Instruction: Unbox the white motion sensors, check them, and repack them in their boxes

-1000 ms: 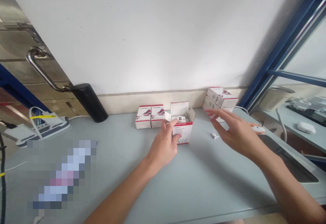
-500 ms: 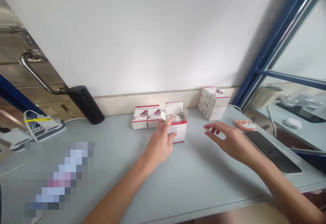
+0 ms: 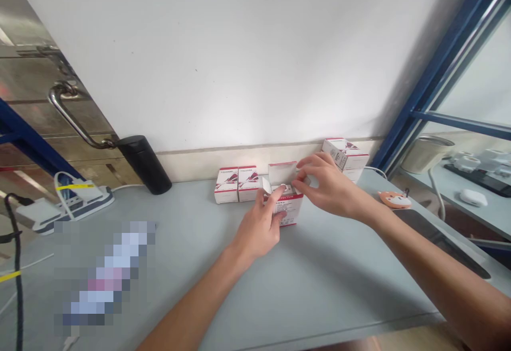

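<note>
My left hand [image 3: 259, 224] is shut around an open white-and-red detector carton [image 3: 289, 208] on the grey tabletop [image 3: 303, 282], with its fingers along the carton's front and side. A small white device [image 3: 283, 186] sits in the carton's open top. My right hand [image 3: 323, 182] reaches over from the right, its fingertips at the carton's raised lid and opening. Whether those fingers pinch anything is hidden. Two matching cartons [image 3: 237, 184] stand just left of the open one, and a stack of cartons [image 3: 345, 154] stands behind my right hand.
A black bottle [image 3: 144, 165] stands at the wall, and a power strip [image 3: 80, 202] with cables lies at the left. A pixelated patch [image 3: 104, 271] covers something on the table. An orange fox-shaped item [image 3: 394, 199] lies at the right, by a dark slab [image 3: 439, 244].
My right hand has moved left and up from above the table to the carton's open top. My left hand stays on the carton. The view has shifted slightly.
</note>
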`<state>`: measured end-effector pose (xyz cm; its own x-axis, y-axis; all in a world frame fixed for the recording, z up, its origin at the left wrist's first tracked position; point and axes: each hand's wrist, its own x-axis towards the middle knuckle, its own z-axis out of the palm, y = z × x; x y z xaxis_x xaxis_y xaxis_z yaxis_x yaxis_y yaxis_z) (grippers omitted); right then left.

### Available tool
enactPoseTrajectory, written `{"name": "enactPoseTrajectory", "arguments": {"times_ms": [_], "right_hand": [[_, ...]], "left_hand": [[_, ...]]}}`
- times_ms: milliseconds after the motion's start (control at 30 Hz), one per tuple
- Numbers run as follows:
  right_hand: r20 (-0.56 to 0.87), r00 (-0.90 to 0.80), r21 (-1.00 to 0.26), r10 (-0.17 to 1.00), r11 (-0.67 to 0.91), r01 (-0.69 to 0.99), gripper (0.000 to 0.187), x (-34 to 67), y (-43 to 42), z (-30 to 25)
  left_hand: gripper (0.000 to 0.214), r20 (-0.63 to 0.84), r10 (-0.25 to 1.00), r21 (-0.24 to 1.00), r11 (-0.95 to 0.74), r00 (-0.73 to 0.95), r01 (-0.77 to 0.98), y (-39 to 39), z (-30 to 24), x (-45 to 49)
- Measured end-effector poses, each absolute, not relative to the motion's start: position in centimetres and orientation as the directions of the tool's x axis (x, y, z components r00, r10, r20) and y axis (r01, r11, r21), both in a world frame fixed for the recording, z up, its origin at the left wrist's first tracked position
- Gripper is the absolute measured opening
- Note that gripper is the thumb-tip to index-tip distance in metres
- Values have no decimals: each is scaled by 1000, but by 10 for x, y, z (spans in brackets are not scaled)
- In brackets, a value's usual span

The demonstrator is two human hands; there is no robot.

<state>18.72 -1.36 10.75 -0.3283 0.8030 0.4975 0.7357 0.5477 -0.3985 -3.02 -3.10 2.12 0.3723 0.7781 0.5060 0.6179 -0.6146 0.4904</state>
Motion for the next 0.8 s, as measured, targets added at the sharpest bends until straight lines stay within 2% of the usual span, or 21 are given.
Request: {"name": "enactPoseTrajectory", "arguments": {"times_ms": [167, 300, 367, 467, 533, 600, 700, 800], "right_hand": [[345, -306, -540, 887, 455, 708, 15, 194, -6, 109], [214, -272, -676, 938, 343, 653, 31, 190, 3, 109], [255, -240, -763, 937, 347, 546, 36, 185, 3, 103], [360, -101, -882, 928, 373, 288, 42, 179, 0, 86], [344, -70, -929, 936, 350, 119, 43, 180, -3, 74], [290, -116, -956, 950, 292, 0, 44, 184, -4, 64], [231, -174, -973, 957, 229, -34, 46, 191, -3, 56], [254, -185, -966, 950, 257, -7, 51, 195, -2, 54]], "left_hand": [[60, 486, 788, 491, -605, 379, 627, -32, 19, -31], [59, 474, 815, 575, -574, 334, 583, -31, 12, -31], [68, 487, 826, 658, -561, 285, 502, -29, 7, -31], [90, 492, 845, 753, -533, 208, 385, -27, 1, -30], [96, 479, 856, 784, -516, 192, 344, -26, 1, -29], [95, 465, 860, 794, -509, 208, 332, -25, 3, -29], [89, 470, 847, 771, -531, 249, 353, -25, 6, -30], [85, 503, 821, 726, -570, 269, 385, -25, 7, -31]]}}
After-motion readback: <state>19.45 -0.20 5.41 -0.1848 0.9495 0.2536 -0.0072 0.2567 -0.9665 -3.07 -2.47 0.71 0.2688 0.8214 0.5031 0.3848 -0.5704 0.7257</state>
